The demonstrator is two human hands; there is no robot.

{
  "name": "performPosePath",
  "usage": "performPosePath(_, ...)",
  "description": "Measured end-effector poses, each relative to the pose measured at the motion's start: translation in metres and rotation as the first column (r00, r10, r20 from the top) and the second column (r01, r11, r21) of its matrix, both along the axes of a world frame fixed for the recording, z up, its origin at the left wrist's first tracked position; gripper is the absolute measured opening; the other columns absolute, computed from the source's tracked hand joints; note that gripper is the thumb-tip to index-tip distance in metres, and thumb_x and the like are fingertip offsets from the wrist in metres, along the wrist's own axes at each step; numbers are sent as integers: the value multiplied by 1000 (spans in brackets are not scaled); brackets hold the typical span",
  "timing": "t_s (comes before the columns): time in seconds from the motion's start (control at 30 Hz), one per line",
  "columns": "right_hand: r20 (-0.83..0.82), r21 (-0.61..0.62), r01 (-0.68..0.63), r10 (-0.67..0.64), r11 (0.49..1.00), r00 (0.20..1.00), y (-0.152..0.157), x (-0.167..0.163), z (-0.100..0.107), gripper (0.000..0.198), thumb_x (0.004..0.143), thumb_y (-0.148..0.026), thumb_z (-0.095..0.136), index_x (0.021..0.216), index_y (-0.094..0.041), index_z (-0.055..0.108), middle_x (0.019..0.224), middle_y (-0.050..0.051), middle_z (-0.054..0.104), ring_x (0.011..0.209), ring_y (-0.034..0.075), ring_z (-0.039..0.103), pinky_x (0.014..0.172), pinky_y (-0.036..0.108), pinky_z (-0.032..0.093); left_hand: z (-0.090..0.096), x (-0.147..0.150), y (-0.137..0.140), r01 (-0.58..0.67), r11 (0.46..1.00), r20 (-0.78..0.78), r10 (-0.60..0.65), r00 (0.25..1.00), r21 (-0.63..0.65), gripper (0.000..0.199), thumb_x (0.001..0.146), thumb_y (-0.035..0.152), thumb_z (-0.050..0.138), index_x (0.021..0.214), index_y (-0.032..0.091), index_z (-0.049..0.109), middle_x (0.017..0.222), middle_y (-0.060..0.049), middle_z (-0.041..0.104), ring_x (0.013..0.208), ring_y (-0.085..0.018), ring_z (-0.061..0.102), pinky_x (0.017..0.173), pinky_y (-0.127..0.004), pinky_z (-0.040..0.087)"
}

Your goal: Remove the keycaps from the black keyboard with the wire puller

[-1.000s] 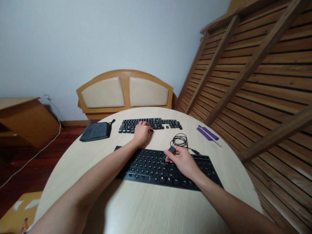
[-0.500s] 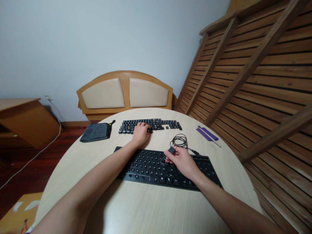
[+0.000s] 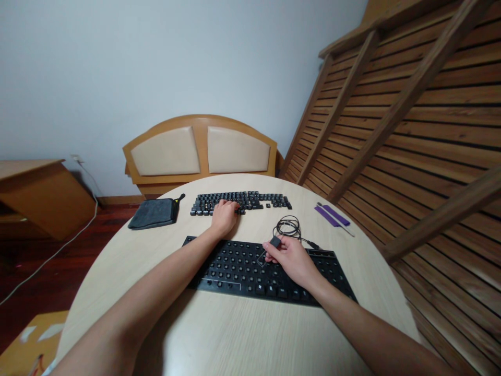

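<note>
My right hand (image 3: 291, 256) is over the black keyboard base (image 3: 230, 266), thumb and fingers pinched on a dark keycap (image 3: 275, 241). Most of that base shows bare key posts; several keycaps sit along its near edge. My left hand (image 3: 224, 216) reaches across to the rows of loose black keycaps (image 3: 205, 203) laid out behind the base. Its fingers curl down among the near rows, and the fingertips are partly hidden, so what they grip cannot be made out.
A coiled black cable (image 3: 288, 225) lies behind the base. At the left of the round table (image 3: 117, 282) is a dark pouch (image 3: 152, 213); purple strips (image 3: 332, 214) with a thin metal tool lie at the right. Wooden slats (image 3: 391, 130) rise beyond the right edge.
My left hand has drawn back very slightly at the loose keycaps. My right hand stays in place over the base with the keycap.
</note>
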State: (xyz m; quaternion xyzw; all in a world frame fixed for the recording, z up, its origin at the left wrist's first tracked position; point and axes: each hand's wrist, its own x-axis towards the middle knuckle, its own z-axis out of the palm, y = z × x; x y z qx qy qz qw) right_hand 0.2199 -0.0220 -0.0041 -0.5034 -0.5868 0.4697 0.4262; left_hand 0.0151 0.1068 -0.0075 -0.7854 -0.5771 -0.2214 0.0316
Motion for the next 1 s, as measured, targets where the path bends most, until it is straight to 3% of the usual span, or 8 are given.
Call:
performPosePath(0.33,17,15,-9,9,1000,1000,0,-1,0,36,76,-51,70,73,-17,59,67,2,68,64,18,68,63,28,53,9,5,-7,71,997,22,-71,997,-16,27,83,11,55,107,17,66,113,-13,66,111,-31,52,96,-44,42)
performPosePath(0.43,14,-12,-4,4,1000,1000,0,1,2,36,76,-51,71,75,-17,59,68,2,68,60,16,67,58,25,51,15,12,-26,183,982,32,-181,983,-53,25,82,11,54,105,15,64,110,-12,65,108,-29,54,98,-42,43)
performPosePath(0.6,49,-21,-14,15,1000,999,-7,5,17,36,74,-51,73,77,-17,62,68,1,65,56,15,64,52,23,46,15,19,-85,396,910,105,-386,917,-118,34,77,4,52,108,16,60,109,-9,66,105,-23,58,95,-35,48)
performPosePath(0.7,109,62,-59,52,996,993,-13,6,23,33,77,-50,70,78,-17,67,64,0,63,59,16,62,55,24,45,17,18,-118,487,851,434,-371,821,-195,36,81,2,43,109,15,62,108,-10,68,104,-23,61,97,-38,48)
performPosePath(0.77,199,127,-103,77,987,977,-16,6,23,32,81,-48,67,74,-17,69,61,-1,61,59,16,58,55,24,42,20,17,-133,579,788,614,-355,705,-209,33,91,11,41,117,17,61,115,-9,68,108,-22,61,100,-39,46)
performPosePath(0.9,317,182,-159,95,970,943,-21,0,16,35,81,-46,67,62,-16,67,57,-1,58,55,14,50,51,24,35,19,12,-145,714,682,805,-332,492,-155,27,94,27,54,119,21,64,119,-7,67,112,-22,60,103,-39,44)
performPosePath(1.0,345,230,-189,101,955,933,-24,-7,12,35,83,-44,66,62,-16,67,58,-1,58,56,14,50,52,23,34,12,10,-142,737,668,884,-280,375,-101,22,86,28,67,107,20,71,118,-8,65,112,-22,60,101,-37,45)
